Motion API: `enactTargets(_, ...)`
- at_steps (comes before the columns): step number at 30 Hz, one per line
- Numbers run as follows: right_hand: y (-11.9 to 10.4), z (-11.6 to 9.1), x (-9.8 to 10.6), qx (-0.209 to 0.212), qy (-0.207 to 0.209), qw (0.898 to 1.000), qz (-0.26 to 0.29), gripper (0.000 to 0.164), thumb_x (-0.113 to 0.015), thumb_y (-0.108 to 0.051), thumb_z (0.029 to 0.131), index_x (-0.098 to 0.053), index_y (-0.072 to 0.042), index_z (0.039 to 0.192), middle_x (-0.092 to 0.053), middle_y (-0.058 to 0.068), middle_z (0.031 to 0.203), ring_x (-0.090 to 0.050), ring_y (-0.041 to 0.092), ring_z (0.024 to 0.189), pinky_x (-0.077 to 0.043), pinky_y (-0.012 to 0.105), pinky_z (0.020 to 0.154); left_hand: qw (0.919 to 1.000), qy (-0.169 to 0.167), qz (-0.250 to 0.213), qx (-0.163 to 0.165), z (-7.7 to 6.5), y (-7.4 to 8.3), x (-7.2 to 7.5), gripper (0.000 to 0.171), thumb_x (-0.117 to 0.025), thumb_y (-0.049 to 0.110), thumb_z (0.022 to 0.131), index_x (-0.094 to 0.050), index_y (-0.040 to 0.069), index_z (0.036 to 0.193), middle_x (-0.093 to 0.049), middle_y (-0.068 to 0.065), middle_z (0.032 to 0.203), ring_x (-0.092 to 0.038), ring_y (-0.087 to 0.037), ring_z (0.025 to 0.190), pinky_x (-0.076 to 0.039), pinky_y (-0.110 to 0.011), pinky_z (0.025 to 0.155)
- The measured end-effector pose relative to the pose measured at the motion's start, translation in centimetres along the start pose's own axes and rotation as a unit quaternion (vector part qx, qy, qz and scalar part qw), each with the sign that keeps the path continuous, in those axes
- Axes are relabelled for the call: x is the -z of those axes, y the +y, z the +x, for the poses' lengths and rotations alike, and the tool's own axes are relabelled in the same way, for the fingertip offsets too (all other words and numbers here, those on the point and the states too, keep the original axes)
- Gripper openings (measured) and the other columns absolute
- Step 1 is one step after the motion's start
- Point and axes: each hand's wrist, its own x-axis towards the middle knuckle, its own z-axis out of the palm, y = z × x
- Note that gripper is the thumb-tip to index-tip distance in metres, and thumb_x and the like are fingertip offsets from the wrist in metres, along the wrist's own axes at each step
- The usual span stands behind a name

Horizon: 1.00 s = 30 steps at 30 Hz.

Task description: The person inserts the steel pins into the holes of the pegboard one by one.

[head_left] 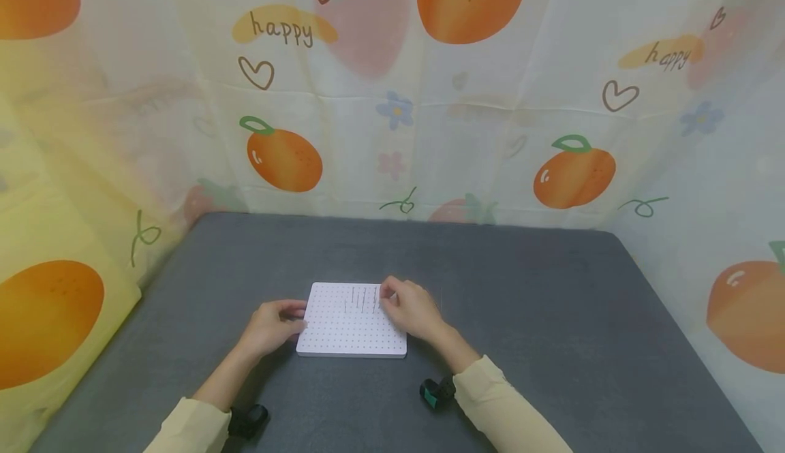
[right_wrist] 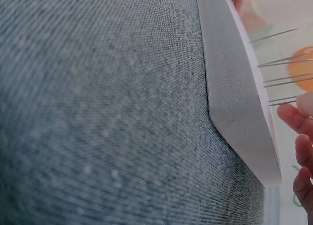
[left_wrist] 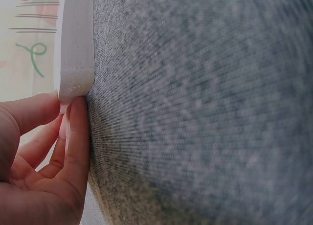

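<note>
A white board (head_left: 349, 337) with a grid of small holes lies flat on the table. Several thin metal pins (right_wrist: 275, 35) stand upright in rows toward its far right part. My left hand (head_left: 271, 328) grips the board's left edge, thumb at the upper rim and fingers against the side, as the left wrist view shows close up. Over the board's right side, my right hand (head_left: 415, 310) pinches a thin metal pin (right_wrist: 282, 99) between thumb and index finger. The other right fingers curl loosely beside it. The top of that pin is hidden by the fingertips.
The dark grey table (head_left: 540, 303) spreads around the board. A printed cloth (head_left: 460, 146) with oranges and hearts hangs behind it and along both sides. Black wrist devices, one at the left wrist (head_left: 248, 421) and one at the right (head_left: 437, 393), sit close above the table.
</note>
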Motion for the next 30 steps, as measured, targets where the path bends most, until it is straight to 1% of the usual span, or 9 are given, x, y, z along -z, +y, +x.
enactTargets(6, 0.1, 0.0, 0.2, 0.003, -0.009, 1.0, 0.006, 0.005, -0.06, -0.019, 0.085, -0.059, -0.02, 0.09, -0.047, -0.01, 0.062, -0.045, 0.006, 0.06, -0.036, 0.02, 0.052, 1.0, -0.001, 0.002, 0.0, 0.0, 0.0, 0.0, 0.039, -0.065, 0.01, 0.082, -0.058, 0.001, 0.119, -0.063, -0.012, 0.105, -0.059, -0.017, 0.08, -0.054, -0.03, 0.067)
enactTargets(12, 0.5, -0.1, 0.7, 0.01, -0.026, 0.999, 0.016, 0.01, -0.06, -0.018, 0.085, -0.061, -0.018, 0.094, -0.056, -0.009, 0.075, -0.049, 0.006, 0.068, -0.041, 0.02, 0.058, 1.0, -0.002, -0.001, 0.0, 0.0, 0.0, -0.1, 0.04, -0.065, 0.009, 0.082, -0.057, 0.001, 0.12, -0.062, -0.013, 0.105, -0.059, -0.017, 0.08, -0.054, -0.031, 0.067)
enactTargets(15, 0.7, -0.2, 1.2, 0.018, -0.027, 0.999, 0.022, 0.011, -0.061, -0.016, 0.085, -0.062, -0.017, 0.095, -0.059, -0.008, 0.08, -0.05, 0.007, 0.071, -0.042, 0.021, 0.06, 1.0, -0.002, -0.002, 0.001, 0.1, 0.0, -0.1, 0.04, -0.065, 0.009, 0.082, -0.057, 0.001, 0.12, -0.062, -0.012, 0.105, -0.06, -0.017, 0.08, -0.054, -0.031, 0.068)
enactTargets(23, 1.7, -0.4, 2.2, 0.009, -0.014, 0.999, 0.035, 0.01, -0.061, -0.017, 0.085, -0.063, -0.017, 0.096, -0.059, -0.007, 0.083, -0.05, 0.008, 0.073, -0.043, 0.022, 0.064, 1.0, -0.003, -0.003, 0.007, 0.0, 0.1, 0.0, 0.039, -0.065, 0.009, 0.082, -0.058, 0.002, 0.119, -0.062, -0.013, 0.105, -0.059, -0.017, 0.079, -0.054, -0.031, 0.068)
enactTargets(26, 2.2, -0.6, 2.4, 0.006, -0.002, 0.999, 0.033, 0.01, -0.062, -0.016, 0.085, -0.063, -0.018, 0.094, -0.06, -0.008, 0.082, -0.051, 0.007, 0.074, -0.043, 0.023, 0.066, 1.0, -0.005, -0.003, 0.005, 0.0, 0.1, 0.0, 0.039, -0.065, 0.009, 0.082, -0.058, 0.002, 0.119, -0.062, -0.013, 0.105, -0.059, -0.017, 0.079, -0.054, -0.031, 0.067)
enactTargets(30, 3.0, -0.8, 3.0, 0.008, 0.002, 0.999, 0.04, 0.01, -0.062, -0.014, 0.084, -0.063, -0.018, 0.093, -0.061, -0.008, 0.084, -0.052, 0.007, 0.074, -0.044, 0.025, 0.068, 1.0, -0.007, -0.003, 0.002, -0.1, 0.1, 0.1, 0.039, -0.065, 0.009, 0.082, -0.058, 0.002, 0.119, -0.062, -0.012, 0.104, -0.059, -0.017, 0.079, -0.054, -0.03, 0.066)
